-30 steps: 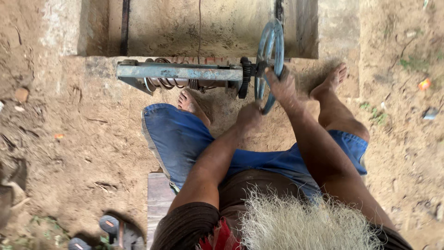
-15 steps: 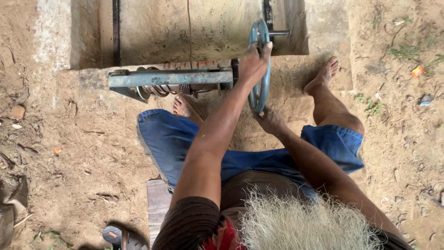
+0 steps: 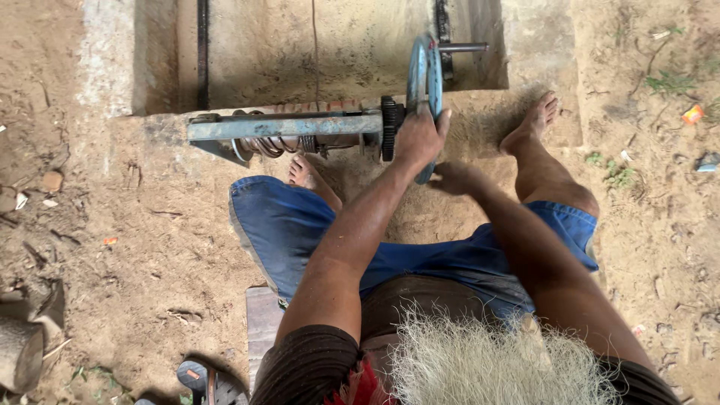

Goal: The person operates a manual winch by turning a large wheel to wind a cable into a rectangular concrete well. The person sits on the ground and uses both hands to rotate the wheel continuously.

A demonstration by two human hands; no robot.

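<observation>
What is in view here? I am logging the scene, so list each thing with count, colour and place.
hand wheel: one, blue-grey, upright, top centre.
gear: one, black, left of the wheel.
metal frame: one, pale blue, lying across the ground, a coiled spring under it.
concrete pit: one, grey, behind the frame.
sandal: one, dark, bottom left.
wooden board: one, grey, under the person.
fibre bundle: one, pale, bottom centre.
shorts: blue, on the person.
feet: two, bare, on the dirt.
left hand: on the wheel rim.
right hand: at the wheel's lower rim.
</observation>
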